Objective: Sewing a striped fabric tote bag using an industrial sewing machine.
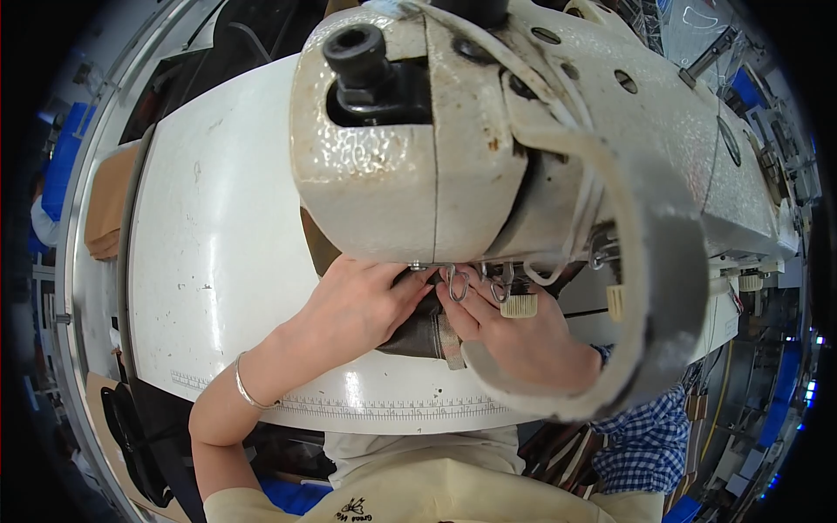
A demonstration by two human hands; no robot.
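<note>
A large off-white sewing machine head [375, 192] stands right in front of me over a white tabletop. Under its needle area lies a piece of dark brown fabric [411, 336] with a lighter grey-beige strip [451, 342] along it. My left hand [370, 301] has its fingers closed on the fabric's left side, close below the machine head. From the right, my right hand [514, 331] grips the same piece near the strip, thumb and fingers together. The machine's underside and small wire thread guides [459, 284] hide some fingertips and the needle.
A thick curved guard [645, 331] arches over my right wrist. The white tabletop [218, 235] extends left, with a printed ruler [349, 408] along its near edge. Brown flat pieces [111, 202] are stacked beyond its left side. A black object [135, 444] lies lower left.
</note>
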